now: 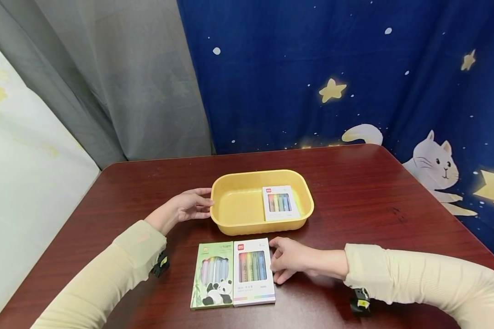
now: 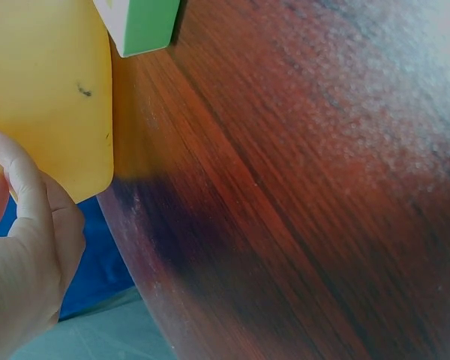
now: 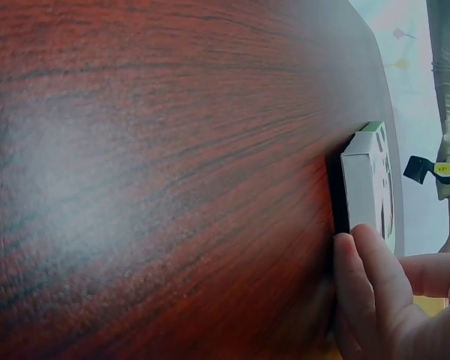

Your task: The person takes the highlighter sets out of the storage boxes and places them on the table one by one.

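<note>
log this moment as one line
left hand: touches left end of yellow basket; right hand: touches right edge of front white box; green panda box: beside front white box; second white box: in basket

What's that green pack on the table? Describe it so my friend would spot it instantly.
On the dark red table, find the yellow tray and look just in front of it, towards the person. The green box lies flat there, left of a white box that the right hand touches. Unlike the white one, its front shows a panda.
</note>
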Tool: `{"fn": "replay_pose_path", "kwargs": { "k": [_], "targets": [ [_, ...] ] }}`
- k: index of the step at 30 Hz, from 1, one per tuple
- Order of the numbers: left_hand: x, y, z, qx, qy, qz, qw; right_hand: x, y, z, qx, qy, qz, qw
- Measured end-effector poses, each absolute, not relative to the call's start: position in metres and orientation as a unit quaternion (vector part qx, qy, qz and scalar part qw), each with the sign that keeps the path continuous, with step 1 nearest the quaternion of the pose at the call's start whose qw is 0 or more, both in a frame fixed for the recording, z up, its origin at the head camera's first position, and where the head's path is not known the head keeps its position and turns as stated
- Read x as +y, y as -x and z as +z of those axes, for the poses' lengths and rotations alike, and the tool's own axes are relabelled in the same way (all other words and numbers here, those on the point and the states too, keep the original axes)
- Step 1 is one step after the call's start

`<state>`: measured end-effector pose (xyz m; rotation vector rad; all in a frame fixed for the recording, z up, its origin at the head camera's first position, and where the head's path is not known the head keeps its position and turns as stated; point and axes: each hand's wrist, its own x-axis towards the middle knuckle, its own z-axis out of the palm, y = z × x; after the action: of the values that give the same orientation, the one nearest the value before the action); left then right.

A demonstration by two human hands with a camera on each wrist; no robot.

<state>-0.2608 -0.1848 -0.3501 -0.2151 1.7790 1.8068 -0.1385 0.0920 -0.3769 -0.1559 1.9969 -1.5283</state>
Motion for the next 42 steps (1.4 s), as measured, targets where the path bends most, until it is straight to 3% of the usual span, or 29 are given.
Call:
{"fn": "replay_pose_path", "kwargs": {
  "k": [26,31,42],
  "targets": [
    [-0.186,0.261,-0.349,0.663,0.084,0.684,0.294,0.099,0.141,-0.358,0.769,0.088,-0.531,0.345],
    [-0.185,0.261,-0.350,0.661,0.084,0.685,0.295,0.108,0.155,-0.327,0.787,0.139,-0.488,0.350],
    [-0.186,0.263,-0.350,0.662,0.084,0.684,0.294,0.124,0.205,-0.282,0.823,0.135,-0.471,0.287]
  ]
}}
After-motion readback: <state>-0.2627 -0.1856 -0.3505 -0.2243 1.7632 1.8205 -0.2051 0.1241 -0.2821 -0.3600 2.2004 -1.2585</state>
